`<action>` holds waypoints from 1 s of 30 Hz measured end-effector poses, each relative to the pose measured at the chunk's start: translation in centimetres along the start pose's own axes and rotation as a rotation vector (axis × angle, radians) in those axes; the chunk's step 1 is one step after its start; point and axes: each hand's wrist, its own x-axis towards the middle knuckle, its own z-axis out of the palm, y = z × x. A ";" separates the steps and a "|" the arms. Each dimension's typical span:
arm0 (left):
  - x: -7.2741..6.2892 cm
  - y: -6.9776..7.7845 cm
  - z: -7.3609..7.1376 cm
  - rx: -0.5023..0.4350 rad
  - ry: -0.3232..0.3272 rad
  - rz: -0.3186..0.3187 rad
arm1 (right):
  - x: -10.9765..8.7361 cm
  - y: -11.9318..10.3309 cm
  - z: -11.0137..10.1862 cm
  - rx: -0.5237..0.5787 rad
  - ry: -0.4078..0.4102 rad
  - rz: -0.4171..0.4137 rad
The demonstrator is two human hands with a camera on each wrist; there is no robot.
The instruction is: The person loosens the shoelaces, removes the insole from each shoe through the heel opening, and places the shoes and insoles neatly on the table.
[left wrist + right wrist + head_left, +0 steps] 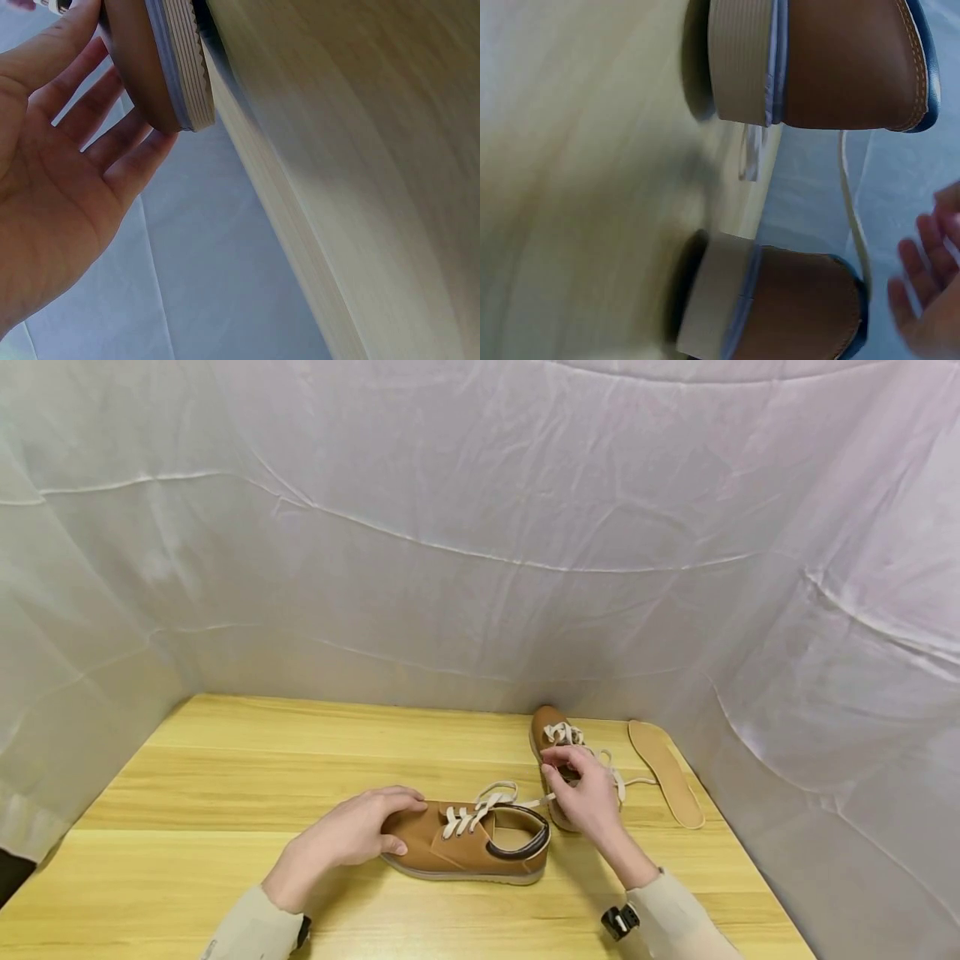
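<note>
A brown shoe with cream laces lies sideways on the table, its toe to the left. My left hand grips that toe, thumb on the near side and fingers on the far side; the left wrist view shows the fingertips around the toe. Bent and loose, the fingers of my right hand are raised over a second brown shoe, with a gap between thumb and forefinger. One lace stretches from the first shoe toward the second, apart from the right fingers in the right wrist view.
A tan insole lies at the table's right side, beside the second shoe. Another cream lace trails toward it. Grey cloth hangs behind and along both sides of the wooden table. Both wrists wear black devices.
</note>
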 end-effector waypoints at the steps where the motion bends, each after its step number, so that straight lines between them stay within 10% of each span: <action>1: 0.0 0.0 0.0 0.000 0.000 0.000 | 0.1 -0.1 0.0 0.008 -0.015 -0.055; 7: 0.2 -0.2 0.2 0.005 0.004 -0.002 | 0.5 -0.8 0.4 0.044 -0.193 -0.287; 14: 0.2 -0.2 0.3 0.009 0.005 -0.009 | 0.1 -1.0 1.2 0.025 -0.383 -0.361; 30: 0.2 -0.2 0.2 0.001 0.002 0.010 | 0.2 -1.1 1.4 -0.051 -0.414 -0.409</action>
